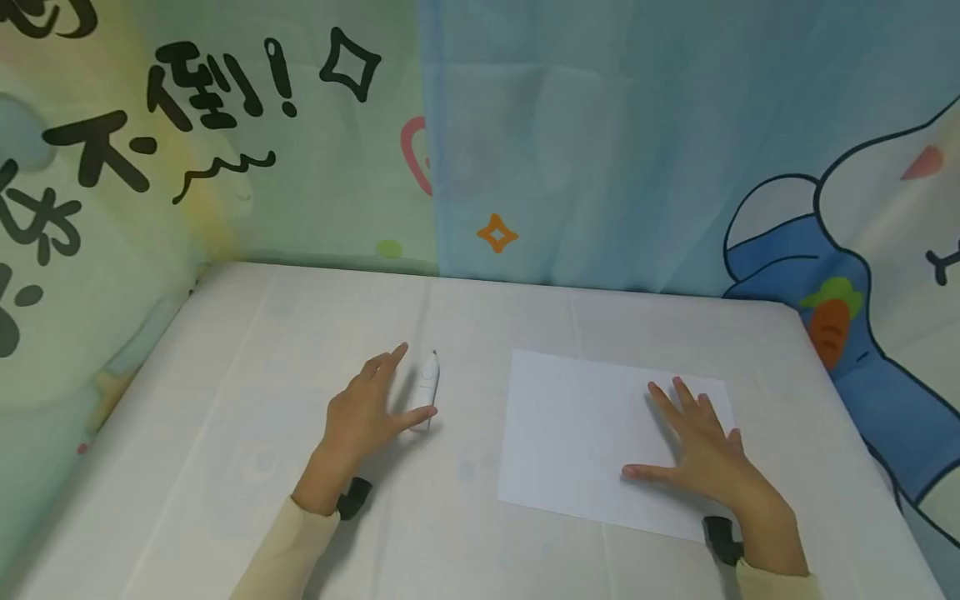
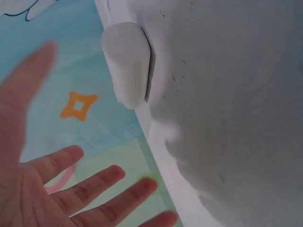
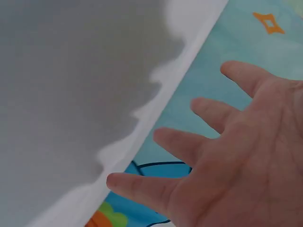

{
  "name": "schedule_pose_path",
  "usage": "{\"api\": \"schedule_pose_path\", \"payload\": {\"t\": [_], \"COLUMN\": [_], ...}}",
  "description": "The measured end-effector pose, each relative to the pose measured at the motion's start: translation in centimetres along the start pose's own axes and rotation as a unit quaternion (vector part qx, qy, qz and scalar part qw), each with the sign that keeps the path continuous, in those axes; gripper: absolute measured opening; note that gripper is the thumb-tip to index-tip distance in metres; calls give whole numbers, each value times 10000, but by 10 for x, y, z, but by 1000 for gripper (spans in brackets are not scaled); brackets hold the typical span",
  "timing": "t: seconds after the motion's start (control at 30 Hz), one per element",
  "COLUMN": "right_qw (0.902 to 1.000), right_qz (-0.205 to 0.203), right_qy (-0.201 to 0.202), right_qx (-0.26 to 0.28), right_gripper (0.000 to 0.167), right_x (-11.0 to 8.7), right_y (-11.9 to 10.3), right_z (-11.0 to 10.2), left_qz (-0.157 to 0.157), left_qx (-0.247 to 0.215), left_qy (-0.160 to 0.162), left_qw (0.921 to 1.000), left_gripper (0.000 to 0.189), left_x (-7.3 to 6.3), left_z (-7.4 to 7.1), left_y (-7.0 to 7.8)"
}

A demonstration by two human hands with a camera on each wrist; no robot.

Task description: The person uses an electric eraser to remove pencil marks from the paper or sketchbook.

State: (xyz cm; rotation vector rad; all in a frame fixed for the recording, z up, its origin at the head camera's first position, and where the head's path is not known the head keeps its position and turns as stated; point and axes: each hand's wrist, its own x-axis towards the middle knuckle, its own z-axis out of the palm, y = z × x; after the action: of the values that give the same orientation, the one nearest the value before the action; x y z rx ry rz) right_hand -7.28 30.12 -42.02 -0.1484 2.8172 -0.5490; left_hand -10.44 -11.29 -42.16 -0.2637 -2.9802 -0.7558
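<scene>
A white pen-shaped tool with a small dark tip lies on the white-covered table, its tip toward the back. Just left of it hovers my left hand, fingers spread, the thumb overlapping the tool's near end in the head view. In the left wrist view the tool's thick rounded end shows apart from the fingers. To the right lies a blank white sheet of paper. My right hand is over the paper's right part, fingers spread and straight, with nothing in its grasp; its shadow falls beneath.
The table has a creased white cover. Behind it hangs a printed curtain, which also runs down the left side and, with a cartoon figure, the right side. A dark strap piece sits at the left wrist, another at the right.
</scene>
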Motion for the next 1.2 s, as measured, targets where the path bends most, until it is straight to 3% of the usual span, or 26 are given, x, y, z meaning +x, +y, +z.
{"api": "schedule_pose_path", "payload": {"t": [0.17, 0.43, 0.57, 0.8, 0.97, 1.2], "right_qw": [9995, 9990, 9990, 9988, 9987, 9988], "right_qz": [60, 103, 52, 52, 67, 46], "right_qy": [-182, -426, -438, -475, -485, -469], "right_qx": [233, 59, 77, 119, 122, 132], "right_gripper": [117, 111, 111, 112, 112, 114], "right_x": [-4, -9, -2, 1, 1, 13], "right_y": [15, 37, 37, 36, 42, 35], "right_z": [0, 2, 5, 10, 12, 18], "left_qz": [-55, -473, -607, -665, -694, -919], "left_qx": [-309, -537, -177, 740, 775, 884], "left_qy": [140, -450, -401, -527, -450, -367], "left_qw": [9994, 9964, 9972, 9936, 9936, 9912], "left_gripper": [80, 86, 89, 62, 48, 52], "left_x": [4, 17, 22, 26, 29, 33], "left_z": [8, 24, 25, 30, 31, 28], "left_y": [4, 17, 18, 21, 27, 22]}}
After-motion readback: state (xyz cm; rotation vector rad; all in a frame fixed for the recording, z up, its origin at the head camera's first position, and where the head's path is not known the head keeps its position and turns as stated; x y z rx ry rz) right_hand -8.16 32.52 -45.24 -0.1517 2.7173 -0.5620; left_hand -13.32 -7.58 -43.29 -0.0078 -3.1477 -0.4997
